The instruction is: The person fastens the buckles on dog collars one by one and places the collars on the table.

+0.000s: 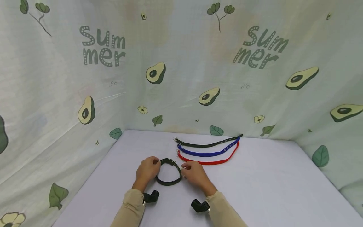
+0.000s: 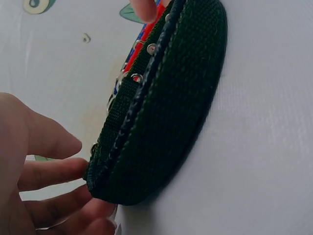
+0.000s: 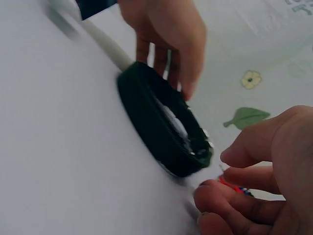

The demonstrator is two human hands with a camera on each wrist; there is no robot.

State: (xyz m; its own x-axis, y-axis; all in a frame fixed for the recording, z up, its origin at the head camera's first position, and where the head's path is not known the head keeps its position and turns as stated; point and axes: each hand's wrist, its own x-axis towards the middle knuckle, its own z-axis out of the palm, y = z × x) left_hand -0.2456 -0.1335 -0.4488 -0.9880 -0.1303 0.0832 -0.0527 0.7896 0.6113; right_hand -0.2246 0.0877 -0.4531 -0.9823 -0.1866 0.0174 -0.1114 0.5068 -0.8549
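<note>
A dark green webbing collar stands on its edge on the table, closed in a loop. Metal eyelets show along its inner side in the left wrist view. My left hand is at the loop's left side, its fingertips touching the outside of the band and its thumb apart from the other fingers. Just right of the loop is my right hand, fingers loosely bent with nothing between them. In the right wrist view a small gap parts that hand from the collar.
Behind the loop lie three collars stretched out side by side: a dark green one, a blue one and a red one. The white table meets a printed cloth backdrop at the back and sides.
</note>
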